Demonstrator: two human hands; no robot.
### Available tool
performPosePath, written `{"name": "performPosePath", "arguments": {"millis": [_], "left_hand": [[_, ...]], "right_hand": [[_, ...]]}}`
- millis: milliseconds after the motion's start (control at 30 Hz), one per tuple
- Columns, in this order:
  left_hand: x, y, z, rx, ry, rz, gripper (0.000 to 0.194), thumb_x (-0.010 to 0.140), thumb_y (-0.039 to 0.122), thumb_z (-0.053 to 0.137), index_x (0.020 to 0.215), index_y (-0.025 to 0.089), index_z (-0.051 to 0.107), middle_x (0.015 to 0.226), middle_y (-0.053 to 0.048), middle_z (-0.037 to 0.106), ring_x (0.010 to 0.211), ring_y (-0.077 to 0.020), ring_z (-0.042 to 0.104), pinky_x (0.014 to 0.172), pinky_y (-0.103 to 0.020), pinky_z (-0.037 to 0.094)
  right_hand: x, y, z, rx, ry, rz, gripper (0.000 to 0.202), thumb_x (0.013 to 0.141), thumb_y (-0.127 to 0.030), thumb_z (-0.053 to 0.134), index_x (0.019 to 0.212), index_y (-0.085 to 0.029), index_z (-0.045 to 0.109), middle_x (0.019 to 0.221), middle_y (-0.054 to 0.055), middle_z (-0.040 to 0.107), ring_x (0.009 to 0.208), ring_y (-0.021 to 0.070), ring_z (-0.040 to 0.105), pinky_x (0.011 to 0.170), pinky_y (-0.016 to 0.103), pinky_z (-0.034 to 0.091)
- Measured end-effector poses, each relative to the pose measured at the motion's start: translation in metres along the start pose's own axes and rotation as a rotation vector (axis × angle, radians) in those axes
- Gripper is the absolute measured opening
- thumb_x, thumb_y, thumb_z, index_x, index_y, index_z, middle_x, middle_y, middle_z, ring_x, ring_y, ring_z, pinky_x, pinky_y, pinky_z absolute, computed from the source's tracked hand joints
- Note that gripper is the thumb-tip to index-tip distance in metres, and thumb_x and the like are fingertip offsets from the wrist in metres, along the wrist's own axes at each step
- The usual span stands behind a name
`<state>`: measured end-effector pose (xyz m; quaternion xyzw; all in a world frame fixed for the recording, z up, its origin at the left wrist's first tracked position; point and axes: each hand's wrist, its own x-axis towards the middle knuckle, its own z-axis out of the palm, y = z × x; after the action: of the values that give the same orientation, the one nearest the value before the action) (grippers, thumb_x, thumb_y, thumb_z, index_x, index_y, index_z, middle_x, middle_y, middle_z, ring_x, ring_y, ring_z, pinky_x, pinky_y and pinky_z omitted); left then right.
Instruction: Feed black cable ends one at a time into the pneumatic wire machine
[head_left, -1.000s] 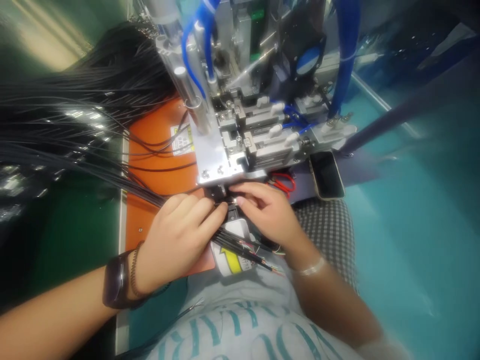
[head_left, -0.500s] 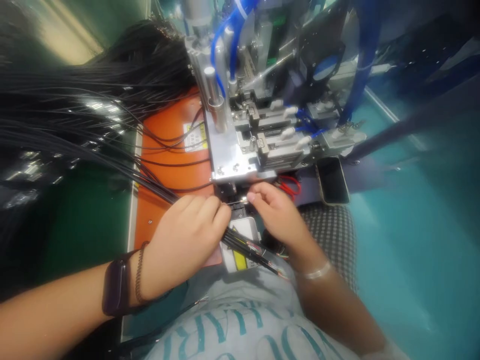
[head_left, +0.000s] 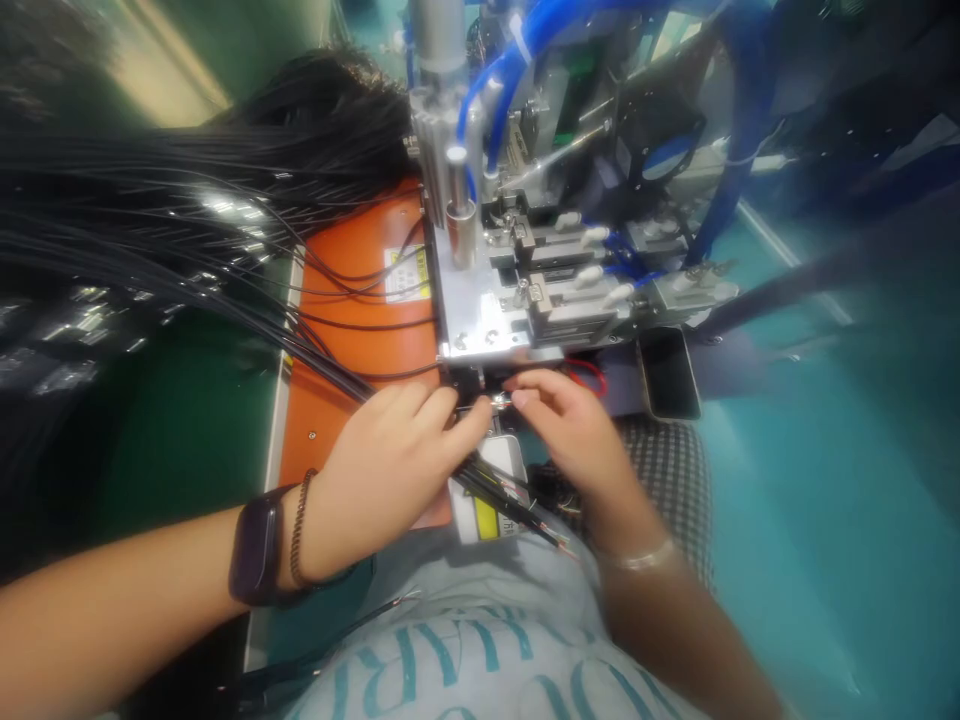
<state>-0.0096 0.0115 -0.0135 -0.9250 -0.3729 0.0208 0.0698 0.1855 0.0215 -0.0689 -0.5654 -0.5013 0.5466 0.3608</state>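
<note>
My left hand (head_left: 397, 455), with a watch on its wrist, is closed over a bundle of black cables (head_left: 337, 375). Below that hand the cables' stripped ends (head_left: 551, 535) stick out with thin coloured wires. Its thumb points at a small shiny spot under the metal plate of the machine (head_left: 480, 325). My right hand (head_left: 566, 420) is closed in a pinch just right of that spot. Between its fingertips seems to be a thin wire end, too small to make out surely. Both hands' fingertips nearly meet at the machine's front.
A large heap of black cables (head_left: 150, 220) spreads on the left, several running over the orange panel (head_left: 360, 330). Blue air hoses (head_left: 517, 60) rise above the machine. A phone (head_left: 667, 373) lies at the right, above a checked cloth (head_left: 667, 470). Red wires (head_left: 589, 375) loop behind my right hand.
My left thumb has stretched forward to the right, towards my right fingertips. The whole view has shifted slightly. My right hand stays pinched at the machine's front.
</note>
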Motion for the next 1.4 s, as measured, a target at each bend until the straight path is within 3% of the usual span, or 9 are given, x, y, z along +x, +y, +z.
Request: {"name": "performPosePath", "arguments": {"millis": [367, 567, 667, 800, 933, 1167, 1267, 1333, 1400], "left_hand": [[0.004, 0.001, 0.002, -0.011, -0.094, -0.015, 0.059, 0.082, 0.007, 0.042, 0.138, 0.025, 0.036, 0.097, -0.009, 0.053, 0.084, -0.0232, 0.048, 0.072, -0.036, 0.044], [0.008, 0.004, -0.002, -0.002, -0.092, -0.046, 0.057, 0.082, 0.009, 0.044, 0.135, 0.028, 0.038, 0.093, -0.007, 0.053, 0.081, -0.0239, 0.05, 0.066, -0.035, 0.045], [0.004, 0.004, -0.003, -0.003, -0.034, -0.042, 0.04, 0.083, 0.009, 0.045, 0.12, 0.019, 0.053, 0.085, -0.006, 0.054, 0.075, -0.0221, 0.052, 0.06, -0.032, 0.044], [-0.004, 0.006, -0.006, -0.01, -0.016, -0.057, 0.013, 0.08, 0.008, 0.048, 0.079, 0.014, 0.06, 0.076, -0.006, 0.055, 0.07, -0.0216, 0.053, 0.059, -0.034, 0.045], [-0.007, 0.013, -0.013, -0.005, -0.031, -0.049, 0.012, 0.078, 0.014, 0.052, 0.083, 0.011, 0.063, 0.087, -0.012, 0.058, 0.086, -0.0273, 0.055, 0.066, -0.036, 0.046], [-0.005, 0.016, -0.015, 0.006, -0.068, -0.105, 0.04, 0.077, 0.014, 0.054, 0.116, 0.004, 0.053, 0.079, -0.01, 0.059, 0.073, -0.0249, 0.056, 0.061, -0.036, 0.044], [-0.003, 0.011, -0.015, -0.053, -0.095, -0.097, 0.038, 0.075, 0.015, 0.057, 0.111, 0.007, 0.052, 0.078, -0.009, 0.059, 0.072, -0.0249, 0.057, 0.062, -0.036, 0.044], [-0.002, 0.009, -0.016, -0.082, -0.109, -0.099, 0.027, 0.073, 0.015, 0.058, 0.099, 0.011, 0.055, 0.076, -0.008, 0.059, 0.072, -0.0251, 0.057, 0.061, -0.036, 0.045], [-0.001, 0.009, -0.017, -0.104, -0.099, -0.108, 0.018, 0.071, 0.015, 0.059, 0.088, 0.013, 0.055, 0.074, -0.007, 0.058, 0.07, -0.0253, 0.057, 0.061, -0.037, 0.045]], "right_hand": [[-0.001, -0.016, 0.002, -0.285, 0.011, -0.041, 0.013, 0.083, -0.027, 0.05, 0.073, -0.019, 0.053, 0.061, -0.005, 0.046, 0.055, 0.0101, 0.04, 0.052, 0.023, 0.031], [0.003, -0.014, 0.004, -0.069, -0.077, 0.086, 0.016, 0.081, -0.03, 0.051, 0.072, -0.017, 0.053, 0.061, -0.005, 0.047, 0.054, 0.0099, 0.041, 0.051, 0.023, 0.033], [0.001, -0.011, 0.007, -0.094, -0.024, 0.095, 0.016, 0.082, -0.031, 0.052, 0.074, -0.018, 0.053, 0.058, -0.006, 0.044, 0.051, 0.0097, 0.039, 0.049, 0.022, 0.031], [-0.006, -0.006, 0.006, -0.27, 0.112, -0.179, 0.008, 0.084, -0.025, 0.052, 0.084, -0.019, 0.058, 0.077, 0.0, 0.057, 0.07, 0.0143, 0.053, 0.062, 0.025, 0.041], [-0.009, 0.002, -0.001, -0.525, 0.116, -0.536, 0.01, 0.087, -0.019, 0.051, 0.086, -0.02, 0.061, 0.09, 0.005, 0.059, 0.09, 0.0191, 0.054, 0.08, 0.032, 0.043], [-0.001, 0.014, 0.0, -0.511, 0.062, -0.532, 0.012, 0.091, -0.019, 0.046, 0.086, -0.019, 0.056, 0.088, 0.006, 0.056, 0.086, 0.0181, 0.054, 0.077, 0.032, 0.045], [-0.007, 0.014, -0.009, -0.461, 0.088, -0.524, 0.01, 0.088, -0.022, 0.053, 0.096, -0.021, 0.057, 0.094, 0.006, 0.057, 0.083, 0.018, 0.054, 0.071, 0.031, 0.046], [-0.016, 0.012, -0.023, -0.366, -0.022, -0.541, 0.023, 0.084, -0.022, 0.059, 0.106, -0.026, 0.056, 0.089, 0.003, 0.058, 0.075, 0.0165, 0.055, 0.065, 0.03, 0.047], [-0.027, 0.007, -0.039, -0.249, -0.312, -0.567, 0.025, 0.082, -0.022, 0.063, 0.105, -0.031, 0.058, 0.077, -0.001, 0.059, 0.066, 0.0151, 0.056, 0.06, 0.029, 0.047]]}}
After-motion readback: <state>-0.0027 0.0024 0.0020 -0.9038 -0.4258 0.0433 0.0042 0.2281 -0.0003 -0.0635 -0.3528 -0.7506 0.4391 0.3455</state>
